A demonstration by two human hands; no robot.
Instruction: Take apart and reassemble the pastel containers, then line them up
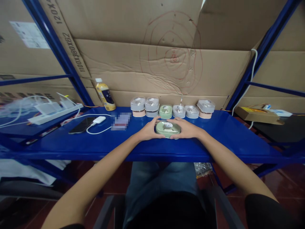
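I have my left hand [149,130] and my right hand [187,128] cupped around a green lidded container [168,128], one on each side, my grip closed on it from both ends as it rests on the blue bench [119,144] near the front edge. Just behind it, a row of similar containers [172,109] lines the cardboard wall [143,68]. Off to my left lie a phone [82,125], a white charger [98,120] and a yellow bottle [105,94]
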